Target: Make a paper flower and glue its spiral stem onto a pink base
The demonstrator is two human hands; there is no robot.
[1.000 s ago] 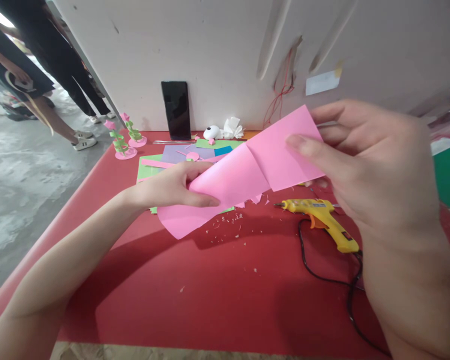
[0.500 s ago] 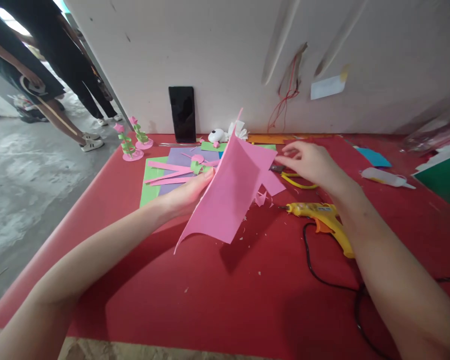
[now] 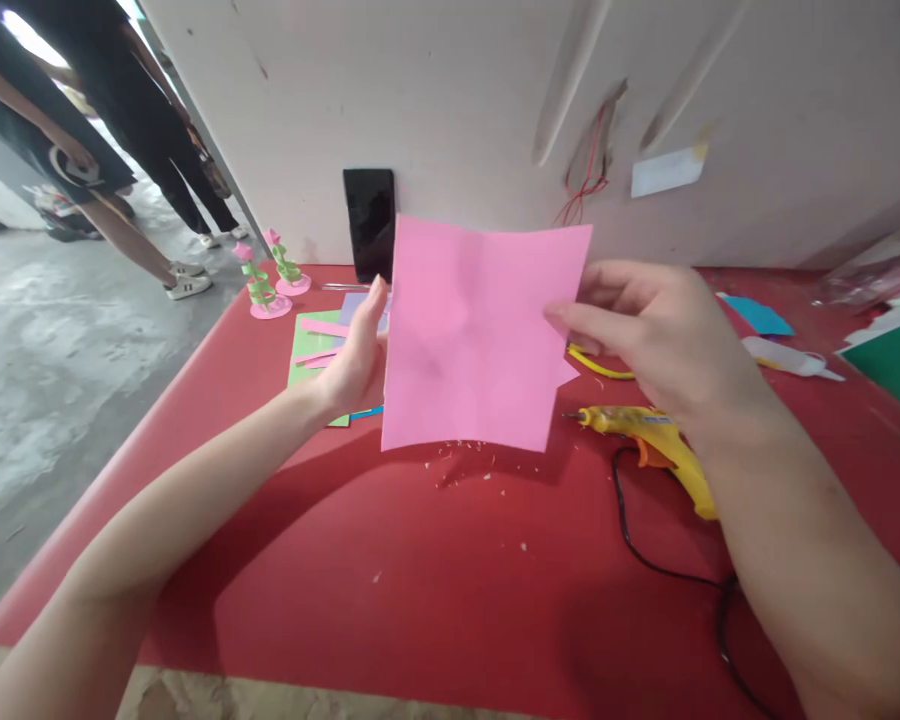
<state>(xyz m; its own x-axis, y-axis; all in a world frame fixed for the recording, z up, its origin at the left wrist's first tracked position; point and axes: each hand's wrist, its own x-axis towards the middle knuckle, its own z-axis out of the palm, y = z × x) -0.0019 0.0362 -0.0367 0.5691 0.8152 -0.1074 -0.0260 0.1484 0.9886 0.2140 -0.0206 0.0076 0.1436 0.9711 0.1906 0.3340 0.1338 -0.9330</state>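
A square pink paper sheet (image 3: pixel 480 340) is held up over the table, its broad face toward me. My right hand (image 3: pixel 645 320) pinches its right edge, thumb in front and fingers behind. At the left edge, my left hand (image 3: pixel 354 355) has its thumb raised apart from the sheet; its other fingers are hidden behind the paper. Pink paper strips (image 3: pixel 322 326) lie past my left hand on green paper (image 3: pixel 307 345) and purple paper (image 3: pixel 351 308). Another pink paper piece (image 3: pixel 568 373) shows behind the sheet's lower right.
A yellow glue gun (image 3: pixel 664 440) with a black cord lies right, near yellow scissor handles (image 3: pixel 600 365). Two paper flowers (image 3: pixel 259 285) stand back left. A phone (image 3: pixel 370 225) leans on the wall. A glue bottle (image 3: pixel 787 357) lies far right. People stand at left.
The pink sheet has turned from a slant to face me. My right hand has taken its right edge, and my left thumb has come off the paper.
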